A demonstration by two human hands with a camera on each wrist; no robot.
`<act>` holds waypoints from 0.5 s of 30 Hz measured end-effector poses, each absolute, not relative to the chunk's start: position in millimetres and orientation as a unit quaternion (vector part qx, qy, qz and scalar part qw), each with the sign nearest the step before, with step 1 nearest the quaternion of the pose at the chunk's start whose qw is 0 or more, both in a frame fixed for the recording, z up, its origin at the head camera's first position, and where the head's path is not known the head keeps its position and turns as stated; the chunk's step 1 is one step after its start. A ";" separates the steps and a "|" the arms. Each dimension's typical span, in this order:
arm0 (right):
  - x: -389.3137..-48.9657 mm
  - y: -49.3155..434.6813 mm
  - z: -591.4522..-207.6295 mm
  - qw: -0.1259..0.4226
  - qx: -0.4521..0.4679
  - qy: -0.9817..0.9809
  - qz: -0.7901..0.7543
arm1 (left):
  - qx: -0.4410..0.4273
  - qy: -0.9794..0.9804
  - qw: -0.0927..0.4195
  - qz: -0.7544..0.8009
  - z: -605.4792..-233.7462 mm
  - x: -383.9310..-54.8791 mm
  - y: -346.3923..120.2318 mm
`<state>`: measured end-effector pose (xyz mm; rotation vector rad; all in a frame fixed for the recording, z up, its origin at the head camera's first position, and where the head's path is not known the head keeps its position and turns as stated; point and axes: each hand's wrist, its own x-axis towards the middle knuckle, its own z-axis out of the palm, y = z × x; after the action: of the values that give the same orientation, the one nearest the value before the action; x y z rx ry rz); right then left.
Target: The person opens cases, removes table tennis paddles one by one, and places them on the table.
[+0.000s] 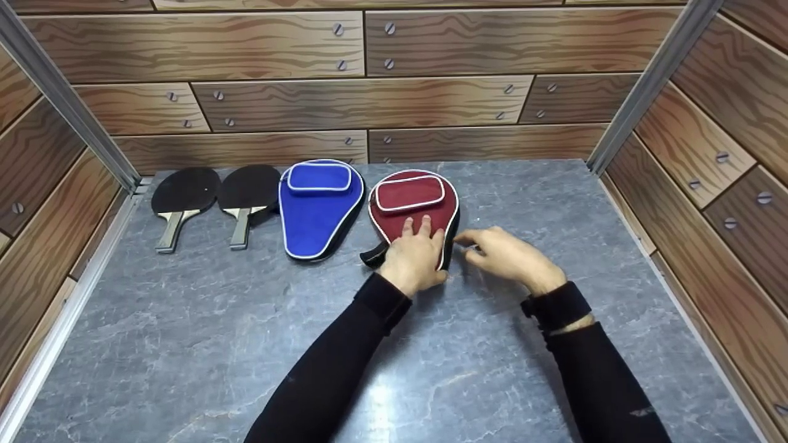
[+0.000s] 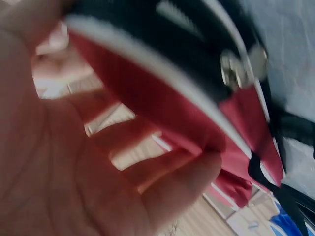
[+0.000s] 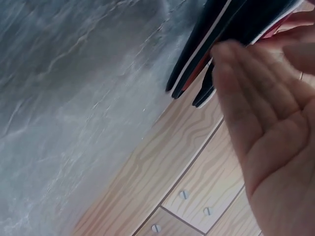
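Observation:
A red paddle-shaped case (image 1: 394, 223) with white piping, a front pocket and black sides lies on the table. My left hand (image 1: 414, 258) rests on its lower front, fingers extended over the red fabric. In the left wrist view, metal zipper hardware (image 2: 236, 71) shows on the black side. Beside the case's right edge is my right hand (image 1: 512, 255), with its fingertips right at the black side. The right wrist view shows those fingers fairly straight against the dark side wall (image 3: 211, 34), thumb apart. A black strap (image 1: 372, 255) sticks out at the case's lower left.
A blue case (image 1: 320, 212) of the same shape lies just left of the red one. Further left are two black table tennis bats (image 1: 184, 191), handles toward me. Wood-patterned panels (image 1: 363, 104) wall in the grey marbled table (image 1: 203, 344) at back and sides.

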<state>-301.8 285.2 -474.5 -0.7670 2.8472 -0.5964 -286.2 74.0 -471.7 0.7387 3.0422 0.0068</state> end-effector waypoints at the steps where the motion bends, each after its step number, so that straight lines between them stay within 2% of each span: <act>1: -302.6 285.8 -475.6 0.062 -0.251 0.947 -0.192 | 0.230 0.973 -0.002 -0.005 -472.8 -285.2 76.1; 10: -303.7 284.1 -485.8 0.076 -0.291 0.943 -0.140 | 0.210 0.976 -0.055 -0.024 -476.5 -282.7 81.8; 15: -300.7 280.3 -489.2 0.067 -0.312 0.938 -0.134 | 0.212 0.971 -0.112 -0.008 -478.8 -283.2 83.0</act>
<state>-300.7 280.3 -489.2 -0.9414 2.8277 -0.4044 -283.2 83.0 -478.8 0.7190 3.2880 -0.0280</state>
